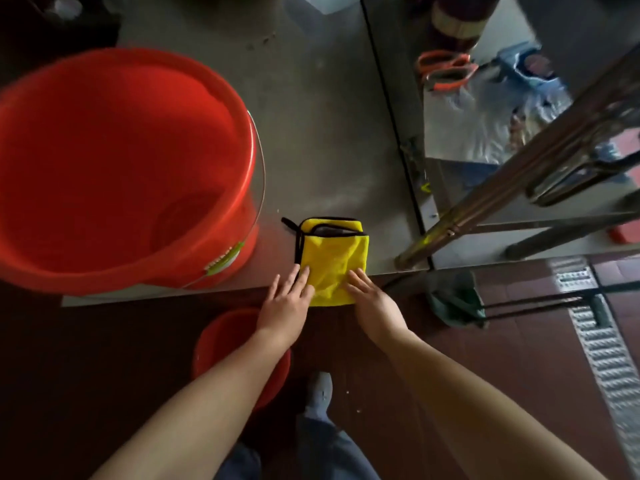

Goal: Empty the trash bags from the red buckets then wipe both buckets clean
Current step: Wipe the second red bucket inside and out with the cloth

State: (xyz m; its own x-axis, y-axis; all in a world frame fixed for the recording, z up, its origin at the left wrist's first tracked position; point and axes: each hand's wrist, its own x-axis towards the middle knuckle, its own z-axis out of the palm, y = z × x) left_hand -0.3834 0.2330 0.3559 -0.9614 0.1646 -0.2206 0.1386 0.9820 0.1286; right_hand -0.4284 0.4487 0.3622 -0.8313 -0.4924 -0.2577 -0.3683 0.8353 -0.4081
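Both hands flat, fingers straight: left hand (pixel 285 303) and right hand (pixel 372 301) press the folded yellow microfibre cloth (pixel 330 263) at the steel table's (pixel 329 133) six-o'clock edge; glossy red bucket (pixel 114 168) at nine.

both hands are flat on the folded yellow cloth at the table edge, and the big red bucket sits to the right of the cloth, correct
Not quite. The head view shows the big red bucket to the left of the folded yellow cloth, not to its right. The rest holds: the left hand and the right hand lie flat on the cloth at the edge of the table.
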